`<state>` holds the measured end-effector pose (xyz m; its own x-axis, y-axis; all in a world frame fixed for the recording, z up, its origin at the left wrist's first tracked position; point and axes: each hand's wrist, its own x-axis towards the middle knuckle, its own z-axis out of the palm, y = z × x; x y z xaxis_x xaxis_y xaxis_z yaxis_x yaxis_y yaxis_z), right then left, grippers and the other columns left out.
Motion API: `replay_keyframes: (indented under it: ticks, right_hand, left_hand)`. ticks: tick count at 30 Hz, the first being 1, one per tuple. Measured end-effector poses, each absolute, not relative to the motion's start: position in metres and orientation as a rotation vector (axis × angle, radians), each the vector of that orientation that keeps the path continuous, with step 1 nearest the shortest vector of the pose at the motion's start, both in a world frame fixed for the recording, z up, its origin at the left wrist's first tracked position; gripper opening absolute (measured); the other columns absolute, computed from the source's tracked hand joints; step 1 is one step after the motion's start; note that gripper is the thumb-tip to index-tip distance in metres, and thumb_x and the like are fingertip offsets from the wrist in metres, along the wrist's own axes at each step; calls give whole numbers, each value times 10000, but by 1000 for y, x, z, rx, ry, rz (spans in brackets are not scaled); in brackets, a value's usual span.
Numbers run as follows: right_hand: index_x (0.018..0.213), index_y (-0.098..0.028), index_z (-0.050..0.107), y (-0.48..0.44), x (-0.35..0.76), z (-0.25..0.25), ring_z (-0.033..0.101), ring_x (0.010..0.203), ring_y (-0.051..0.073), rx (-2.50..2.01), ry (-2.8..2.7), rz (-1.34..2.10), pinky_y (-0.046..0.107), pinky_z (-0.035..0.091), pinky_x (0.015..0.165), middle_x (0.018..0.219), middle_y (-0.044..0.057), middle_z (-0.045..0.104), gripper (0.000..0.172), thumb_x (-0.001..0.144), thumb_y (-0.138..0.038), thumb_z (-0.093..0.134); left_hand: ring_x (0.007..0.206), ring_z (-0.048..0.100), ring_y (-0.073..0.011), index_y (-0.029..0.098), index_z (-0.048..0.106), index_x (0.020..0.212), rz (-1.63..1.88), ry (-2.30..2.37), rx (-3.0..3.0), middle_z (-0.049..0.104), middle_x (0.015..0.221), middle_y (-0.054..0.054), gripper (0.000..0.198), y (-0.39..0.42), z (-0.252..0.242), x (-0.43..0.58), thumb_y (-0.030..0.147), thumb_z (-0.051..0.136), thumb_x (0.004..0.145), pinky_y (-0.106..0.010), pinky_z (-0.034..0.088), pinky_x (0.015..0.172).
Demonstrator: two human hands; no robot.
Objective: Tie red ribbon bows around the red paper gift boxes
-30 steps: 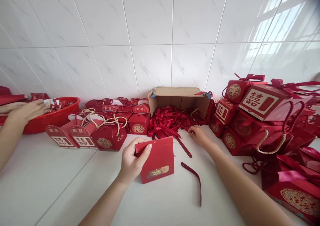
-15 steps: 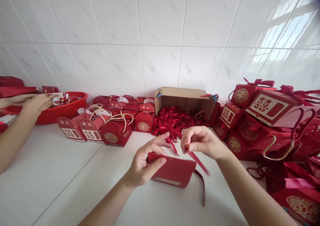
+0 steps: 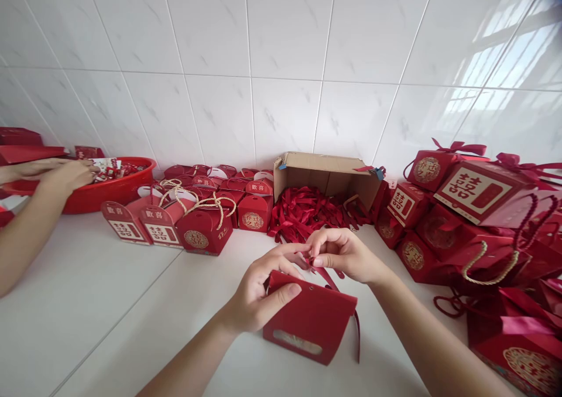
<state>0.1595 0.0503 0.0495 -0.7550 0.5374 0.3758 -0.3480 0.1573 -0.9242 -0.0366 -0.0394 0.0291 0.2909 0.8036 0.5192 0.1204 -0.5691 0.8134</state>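
Observation:
My left hand (image 3: 267, 291) grips the upper left of a red gift box (image 3: 311, 321), thumb on the near face and fingers behind. A small hole shows near the box's top edge, and an oblong window lies low on that face. Behind the top edge, my right hand (image 3: 345, 256) pinches a dark red ribbon (image 3: 324, 277) between thumb and forefinger. Its fingertips are close to the left forefinger; whether they touch I cannot tell. One ribbon end hangs down past the box's right side. The far side of the box is hidden.
An open cardboard box (image 3: 327, 163) spills red ribbons (image 3: 302, 212) onto the white table (image 3: 144, 309). Finished-looking red boxes (image 3: 469, 186) with bows are piled right; handled boxes (image 3: 204, 233) stand left. Another person's hands (image 3: 65, 174) work over a red basin (image 3: 127, 192).
The gift box has tipped so more of its near face shows. My right hand has moved left with the ribbon, toward the left fingers behind the box's top edge.

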Motion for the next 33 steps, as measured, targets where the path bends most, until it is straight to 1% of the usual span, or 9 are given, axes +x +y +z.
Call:
replay_keyframes:
  ticks: [4,9,14,16,20,22,26,30,33]
  right_hand:
    - [796,-142,653,48,157,49,542,538,59,-183,-1782,1574,173,444,455,710,1,622,54,794,-158,705]
    - [813,-151,647,46,155,46,559,647,92,-164,-1774,1404,219,472,554,751,15,586,63,815,-198,688]
    - [807,-166,646,44,152,45,547,655,100,-199,-1745,1334,227,468,571,740,11,576,57,811,-203,688]
    - [797,-170,650,45,151,45,548,641,95,-212,-1718,1350,216,465,561,728,4,580,60,803,-205,698]
    - [769,-165,677,49,154,45,559,594,83,-225,-1693,1468,211,488,537,705,-8,590,79,755,-206,743]
    - [773,-160,688,53,158,45,582,592,85,-220,-1693,1548,211,507,544,691,-5,616,99,727,-198,768]
    - [834,-161,706,53,167,50,619,609,93,-205,-1767,1613,219,532,573,703,7,669,147,710,-175,785]
    - [799,-166,731,41,167,61,627,662,111,-91,-2062,1447,241,530,627,727,28,690,61,747,-180,758]
    - [820,-180,743,27,162,68,615,709,116,-1,-2218,1259,251,518,677,767,36,706,52,769,-173,737]
  left_hand:
    - [1041,614,-223,202,627,882,1319,796,1896,525,1322,-88,35,-39,29,-37,205,606,854,-405,444,940]
    - [1135,535,-237,210,628,868,1350,773,1947,633,1051,-67,35,-37,30,-36,192,618,839,-399,413,974]
    - [1218,461,-254,219,632,869,1349,776,1955,646,947,-61,40,-37,31,-35,194,615,843,-396,398,980]
    - [1227,456,-256,222,635,872,1338,764,1933,645,976,-62,38,-37,31,-35,202,615,847,-397,390,989]
    - [1150,516,-247,204,649,860,1275,814,1801,501,1270,-77,62,-32,29,-41,262,636,842,-395,379,986]
    - [1102,526,-238,193,651,839,1237,807,1718,539,1177,-81,109,-26,26,-45,303,645,837,-387,374,966]
    - [942,586,-235,168,643,787,1119,550,1508,644,843,-62,198,-15,17,-48,359,695,790,-381,403,870]
    - [771,612,-188,147,621,728,1024,422,1324,650,709,-39,260,-11,9,-42,357,774,701,-338,441,789]
    - [612,582,-142,152,567,653,995,415,1276,621,628,-19,355,-11,5,-39,428,791,645,-286,462,660]
